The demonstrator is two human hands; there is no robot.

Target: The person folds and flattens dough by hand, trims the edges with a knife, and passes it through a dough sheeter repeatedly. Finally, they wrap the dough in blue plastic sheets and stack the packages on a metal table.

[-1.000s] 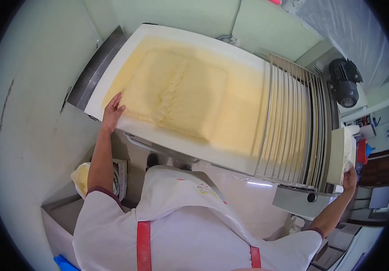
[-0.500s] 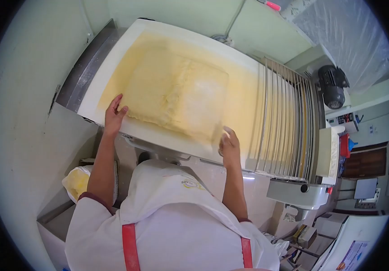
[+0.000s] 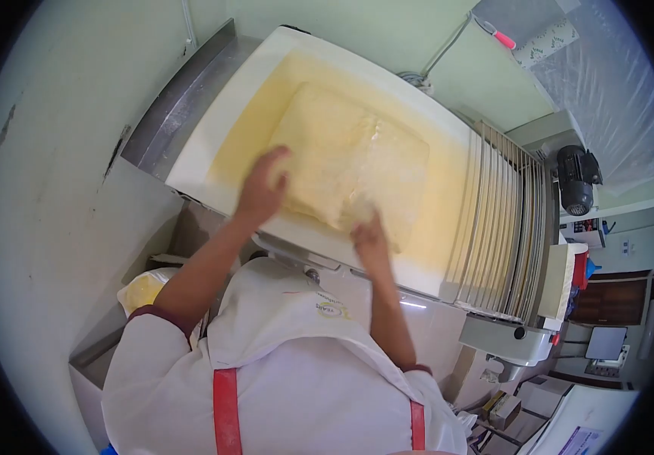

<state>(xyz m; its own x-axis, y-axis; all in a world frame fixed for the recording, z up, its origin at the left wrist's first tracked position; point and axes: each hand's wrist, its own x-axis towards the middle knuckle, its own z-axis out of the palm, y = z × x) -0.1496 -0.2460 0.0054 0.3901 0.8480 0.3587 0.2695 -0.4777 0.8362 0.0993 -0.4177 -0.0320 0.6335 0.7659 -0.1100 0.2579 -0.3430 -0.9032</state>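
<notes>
A large folded slab of pale dough (image 3: 327,144) lies on the white belt (image 3: 205,163), which is dusted yellow around it. A rough seam runs across the dough near its middle. At the dough's left near corner is my left hand (image 3: 264,188), its thumb and fingers apart, with nothing seen in it. My right hand (image 3: 371,241) is over the near edge beside the seam; its fingers are smeared by motion, so its hold is unclear.
A wire guard (image 3: 498,220) covers the right part of the machine, with a black motor (image 3: 576,180) behind it. A metal tray (image 3: 179,91) forms the left end. Below left stands a bag with yellow contents (image 3: 141,292).
My right hand has moved left, from the dough's right near corner to near the seam. My left hand now reaches further over the dough. The camera view has shifted a little.
</notes>
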